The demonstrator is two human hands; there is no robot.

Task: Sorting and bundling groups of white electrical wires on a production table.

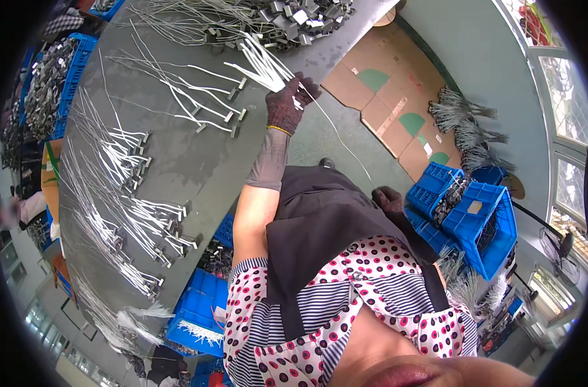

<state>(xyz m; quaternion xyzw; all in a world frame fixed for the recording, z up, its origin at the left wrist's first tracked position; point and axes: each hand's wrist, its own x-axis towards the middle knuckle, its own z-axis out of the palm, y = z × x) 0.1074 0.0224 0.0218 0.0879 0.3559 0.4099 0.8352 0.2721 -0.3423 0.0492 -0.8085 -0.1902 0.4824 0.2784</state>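
My left hand (291, 104), in a dark brown glove, is closed round a bunch of white sleeved wires (262, 69) over the edge of the grey table (197, 161). One thin pale wire (338, 134) hangs from this hand in a curve toward my right side. Near its lower end is my right hand (388, 199), also gloved, low beside my dark apron. Its fingers look curled, and whatever they may hold is hidden. Several white-sleeved wires with small metal blocks (207, 116) lie left of my left hand.
A pile of metal blocks with wires (300, 19) covers the table's far end. More wire bundles (123, 161) lie along its left side. Blue crates (478, 219) stand at right, others (200, 309) below the table. Flattened cardboard (378, 97) and grey wire bundles (468, 126) lie beyond.
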